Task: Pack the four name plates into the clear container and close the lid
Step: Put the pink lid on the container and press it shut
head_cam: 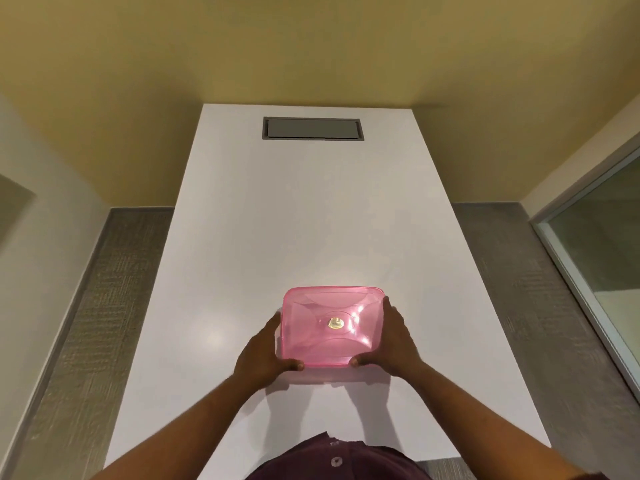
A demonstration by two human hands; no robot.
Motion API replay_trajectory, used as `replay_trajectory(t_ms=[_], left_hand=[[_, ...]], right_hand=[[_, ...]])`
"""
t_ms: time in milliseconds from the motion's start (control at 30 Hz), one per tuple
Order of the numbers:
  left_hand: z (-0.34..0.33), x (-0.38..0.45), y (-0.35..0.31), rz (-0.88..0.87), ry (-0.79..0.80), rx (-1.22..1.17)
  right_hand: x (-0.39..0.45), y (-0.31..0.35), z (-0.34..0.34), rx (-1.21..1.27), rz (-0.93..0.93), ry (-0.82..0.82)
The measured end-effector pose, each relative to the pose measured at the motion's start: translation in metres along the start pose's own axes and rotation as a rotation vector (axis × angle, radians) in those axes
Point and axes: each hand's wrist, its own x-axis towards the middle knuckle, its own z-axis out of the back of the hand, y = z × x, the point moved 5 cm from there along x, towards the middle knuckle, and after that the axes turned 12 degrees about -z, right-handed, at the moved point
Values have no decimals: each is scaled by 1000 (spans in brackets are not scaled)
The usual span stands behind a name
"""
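Observation:
A container with a translucent pink lid (332,325) rests on the white table (311,220), near its front edge. The lid lies on top of the container, with a small gold sticker at its middle. My left hand (261,353) grips the container's left side, thumb on the lid's near left corner. On the opposite side my right hand (391,341) holds it the same way, thumb at the near right corner. The clear body under the lid is mostly hidden. I see no name plates; what is inside cannot be made out.
A grey recessed cable hatch (312,128) sits in the table's far end. Grey carpet runs along both sides of the table. A glass partition (602,254) stands to the right, and a yellow wall lies behind the table.

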Motion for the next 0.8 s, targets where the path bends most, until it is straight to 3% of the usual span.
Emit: replay_trajectory(t_ms=[100,200,333,800], left_hand=[[-15,-7,10,128,0,-375],[-21,-10,14,186,-40,-557],[-24,-11,8,202,-55,-578],[-22,10,-2,267,-50,-557]], right_hand=[[-5,-8,-5,142,-55,49],[-6,-17,-9,296,-122,48],[0,-23,-4,509,-182,77],[9,-16,-8,525,-319,87]])
